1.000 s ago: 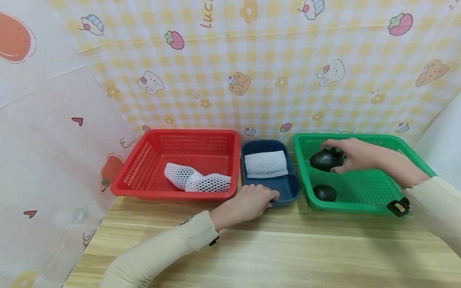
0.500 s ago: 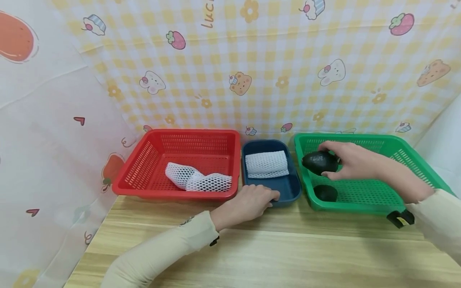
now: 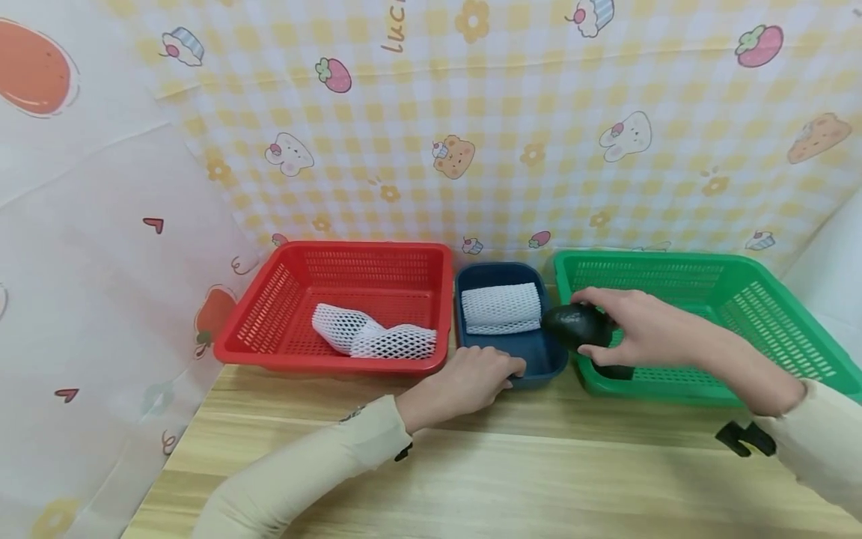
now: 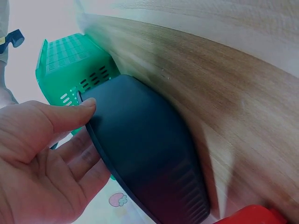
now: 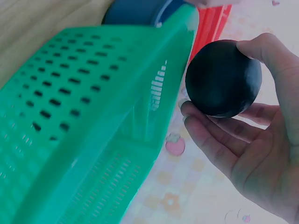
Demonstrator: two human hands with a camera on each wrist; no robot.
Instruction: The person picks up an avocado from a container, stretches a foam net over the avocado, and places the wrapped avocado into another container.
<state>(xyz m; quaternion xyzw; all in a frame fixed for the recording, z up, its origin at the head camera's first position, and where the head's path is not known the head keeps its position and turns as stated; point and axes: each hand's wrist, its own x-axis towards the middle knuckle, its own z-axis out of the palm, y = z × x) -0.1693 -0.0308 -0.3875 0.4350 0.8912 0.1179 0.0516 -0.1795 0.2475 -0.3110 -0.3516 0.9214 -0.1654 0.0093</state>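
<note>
My right hand (image 3: 636, 322) holds a dark avocado (image 3: 575, 326) between thumb and fingers, above the gap between the green basket and the blue tray. In the right wrist view the avocado (image 5: 223, 78) is seen nearly end-on, clear of the basket wall. A second avocado (image 3: 616, 372) lies in the green basket (image 3: 680, 394), mostly hidden behind my right hand and the held one. My left hand (image 3: 471, 378) grips the near rim of the blue tray (image 3: 528, 348), thumb on the outside in the left wrist view. A white foam net sleeve (image 3: 501, 308) lies flat in the tray.
A red basket (image 3: 330, 364) stands left of the tray, with two white foam-netted bundles (image 3: 393, 342) at its near right; their contents are hard to make out. All three containers stand along the back of the wooden table (image 3: 512, 479), against a patterned cloth (image 3: 417, 97).
My right hand has carried the avocado left and slightly toward me, from inside the green basket to over its left rim. The left hand keeps its place on the tray.
</note>
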